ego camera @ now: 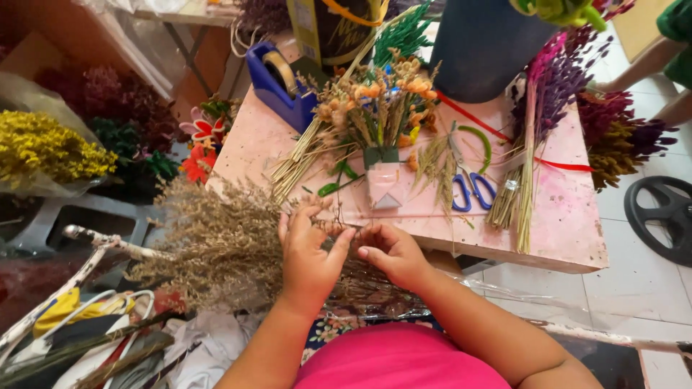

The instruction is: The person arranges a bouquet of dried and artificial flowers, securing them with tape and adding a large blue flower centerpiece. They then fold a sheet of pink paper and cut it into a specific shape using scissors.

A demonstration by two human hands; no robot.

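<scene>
The pink table has bare surface at its near right corner, open to a hand from the right. Across its middle lie a dried bouquet, blue scissors and purple stems, closing that stretch. At the far edge a tape dispenser and a dark bucket block passage. Near left, a brown dried bunch fills the gap beside both hands.

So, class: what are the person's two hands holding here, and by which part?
Both the left hand and right hand pinch thin stems of the brown dried-flower bunch with their fingers.
</scene>
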